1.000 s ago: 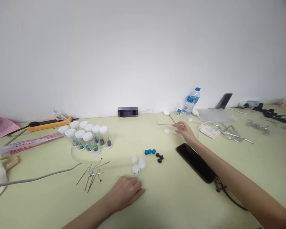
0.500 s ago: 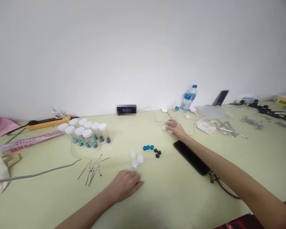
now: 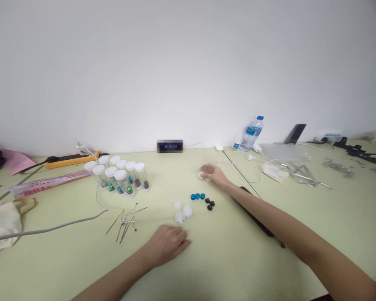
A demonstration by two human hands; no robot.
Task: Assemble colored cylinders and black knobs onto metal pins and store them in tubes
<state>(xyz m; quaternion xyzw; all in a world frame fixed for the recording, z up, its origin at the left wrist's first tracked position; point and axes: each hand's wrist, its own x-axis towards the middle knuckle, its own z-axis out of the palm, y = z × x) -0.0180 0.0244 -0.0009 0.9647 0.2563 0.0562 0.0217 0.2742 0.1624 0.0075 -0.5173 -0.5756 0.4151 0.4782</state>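
My left hand [image 3: 169, 246] rests on the table, its fingers curled and nothing visible in them. Just beyond its knuckles sit white round caps [image 3: 187, 211], one with dark specks inside. My right hand [image 3: 213, 176] is closed around clear tubes with white caps [image 3: 201, 174]; their transparent bodies show only faintly and the fingers cover part of them. Between the hands lie three small blue metal parts [image 3: 197, 196] in a row and three small black parts [image 3: 210, 204]. Thin bent metal rods [image 3: 125, 223] lie loose to the left of my left hand.
Several white-capped clear tubes [image 3: 120, 175] holding green, blue and dark parts stand at the left. Behind them is an orange power strip [image 3: 72, 159]. A dark phone [image 3: 253, 215] lies under my right forearm. A water bottle [image 3: 251, 133] leans by the wall.
My right hand has moved left across the table with the white-capped clear tubes, away from the seam. My left hand stays resting in place. The view has shifted slightly.
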